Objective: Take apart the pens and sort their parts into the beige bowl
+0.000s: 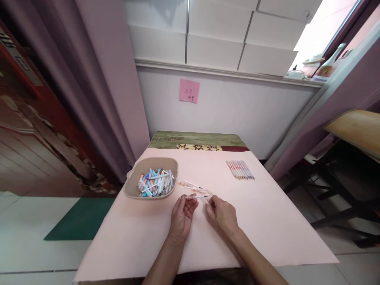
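Both my hands rest near the middle of a pale pink table (267, 221). My left hand (182, 215) is curled, pinching a thin pen refill (199, 196) that points right. My right hand (222, 213) is closed, its fingertips on a pale pen barrel (209, 202) just beside the refill. A couple of loose pen parts (190, 185) lie on the table just beyond my fingers. A beige bowl (132, 189) full of several blue, white and orange pen pieces stands to the left of my hands.
A row of several finished pens (240, 169) lies at the far right of the table. A pink sticky note (189, 90) hangs on the white wall behind. Purple curtains flank the table; a wooden chair (353, 130) stands at right.
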`<action>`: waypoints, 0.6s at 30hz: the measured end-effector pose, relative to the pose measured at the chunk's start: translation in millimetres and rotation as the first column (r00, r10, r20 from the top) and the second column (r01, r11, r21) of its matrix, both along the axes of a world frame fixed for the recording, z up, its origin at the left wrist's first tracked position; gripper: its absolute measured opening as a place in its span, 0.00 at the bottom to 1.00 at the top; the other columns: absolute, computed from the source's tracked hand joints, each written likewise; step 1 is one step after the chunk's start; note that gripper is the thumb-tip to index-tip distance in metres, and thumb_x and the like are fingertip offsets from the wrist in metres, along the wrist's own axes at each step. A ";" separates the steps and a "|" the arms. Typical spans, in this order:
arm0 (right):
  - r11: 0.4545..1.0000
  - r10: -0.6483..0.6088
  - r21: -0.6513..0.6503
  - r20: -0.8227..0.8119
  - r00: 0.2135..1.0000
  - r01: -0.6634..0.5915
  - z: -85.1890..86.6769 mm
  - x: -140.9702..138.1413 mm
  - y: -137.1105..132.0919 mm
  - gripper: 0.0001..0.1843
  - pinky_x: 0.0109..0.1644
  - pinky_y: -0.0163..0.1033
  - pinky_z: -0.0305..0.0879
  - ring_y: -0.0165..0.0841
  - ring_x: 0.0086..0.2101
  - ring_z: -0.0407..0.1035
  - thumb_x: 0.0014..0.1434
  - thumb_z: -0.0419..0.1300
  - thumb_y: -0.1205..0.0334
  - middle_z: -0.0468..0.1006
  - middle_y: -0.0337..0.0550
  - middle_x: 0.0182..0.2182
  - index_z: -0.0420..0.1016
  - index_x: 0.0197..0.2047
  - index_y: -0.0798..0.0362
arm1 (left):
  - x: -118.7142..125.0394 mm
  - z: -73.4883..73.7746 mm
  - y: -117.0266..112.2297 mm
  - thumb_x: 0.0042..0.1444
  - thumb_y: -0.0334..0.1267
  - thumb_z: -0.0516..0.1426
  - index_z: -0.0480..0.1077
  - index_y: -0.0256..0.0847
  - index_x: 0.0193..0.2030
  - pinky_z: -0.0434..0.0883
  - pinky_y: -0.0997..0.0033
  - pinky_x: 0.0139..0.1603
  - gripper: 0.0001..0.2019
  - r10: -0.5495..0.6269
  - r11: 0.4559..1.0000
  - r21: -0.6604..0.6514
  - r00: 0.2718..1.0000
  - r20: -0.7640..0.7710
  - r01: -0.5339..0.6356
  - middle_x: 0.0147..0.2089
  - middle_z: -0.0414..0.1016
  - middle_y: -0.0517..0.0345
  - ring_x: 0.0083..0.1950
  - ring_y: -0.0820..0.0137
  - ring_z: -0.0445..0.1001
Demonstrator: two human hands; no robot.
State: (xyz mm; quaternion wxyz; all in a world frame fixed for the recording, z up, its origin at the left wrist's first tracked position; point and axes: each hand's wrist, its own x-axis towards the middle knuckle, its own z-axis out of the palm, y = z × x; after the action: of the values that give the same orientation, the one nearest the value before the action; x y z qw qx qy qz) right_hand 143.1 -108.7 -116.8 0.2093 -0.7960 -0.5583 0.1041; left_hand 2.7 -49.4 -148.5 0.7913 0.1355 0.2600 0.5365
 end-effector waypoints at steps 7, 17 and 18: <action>0.961 0.058 0.261 -0.513 0.856 0.091 30.9 44.2 -26.2 0.12 0.25 0.33 0.53 0.29 0.21 0.59 0.57 0.56 0.51 0.67 0.35 0.20 0.71 0.34 0.52 | 0.5 3.2 -0.6 0.49 0.28 0.65 0.71 0.35 0.36 0.77 0.73 0.40 0.09 -0.021 1.000 0.018 1.000 -0.009 0.021 0.37 0.80 0.51 0.34 0.73 0.78; 0.948 0.091 0.309 -0.496 0.864 0.078 44.6 25.5 -29.5 0.08 0.23 0.32 0.52 0.28 0.21 0.57 0.56 0.58 0.56 0.64 0.33 0.17 0.72 0.33 0.52 | 0.2 3.9 -3.0 0.47 0.28 0.66 0.70 0.36 0.36 0.76 0.74 0.39 0.11 -0.022 0.999 0.022 0.999 -0.042 0.023 0.39 0.80 0.49 0.33 0.73 0.78; 0.948 0.091 0.309 -0.486 0.869 0.074 44.2 25.0 -29.3 0.08 0.23 0.32 0.52 0.29 0.20 0.58 0.56 0.58 0.56 0.64 0.33 0.17 0.72 0.33 0.52 | 0.4 4.2 -3.2 0.47 0.28 0.66 0.69 0.36 0.36 0.76 0.74 0.38 0.11 -0.022 0.999 0.024 0.999 -0.048 0.024 0.39 0.80 0.49 0.32 0.73 0.78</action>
State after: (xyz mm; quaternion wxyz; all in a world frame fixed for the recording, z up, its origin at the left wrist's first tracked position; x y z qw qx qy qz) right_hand 168.1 -138.0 -72.6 0.4701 -0.6960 -0.4988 0.2139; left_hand 3.1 -52.6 -144.3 0.7893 0.1609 0.2704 0.5272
